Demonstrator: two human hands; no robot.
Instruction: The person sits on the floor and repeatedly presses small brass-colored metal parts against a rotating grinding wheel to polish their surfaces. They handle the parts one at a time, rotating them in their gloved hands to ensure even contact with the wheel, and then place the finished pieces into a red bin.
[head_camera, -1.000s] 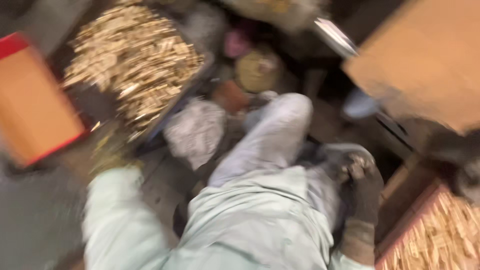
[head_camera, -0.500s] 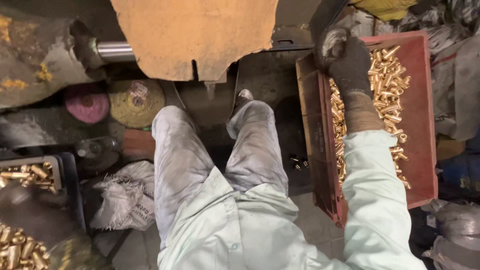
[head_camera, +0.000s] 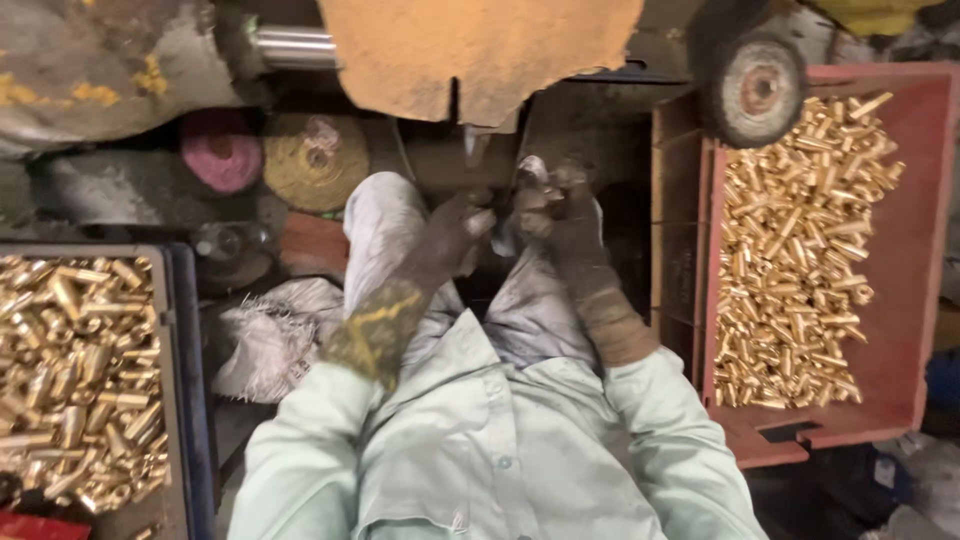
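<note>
The right hand (head_camera: 565, 215), which half a second ago reached into the red tray (head_camera: 925, 250) of brass pieces (head_camera: 800, 250) at 3 o'clock, now meets the left hand (head_camera: 450, 235) over the knees, both gloves seemingly pinching one small piece (head_camera: 515, 205), though blur leaves that uncertain.

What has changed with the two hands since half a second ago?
The right hand left the red tray of brass pieces and moved left to the middle, above the knees. The left hand, unseen before, now meets it there. Whether they hold a piece is unclear. The red tray, grey tray and buffing wheels stayed put.
</note>
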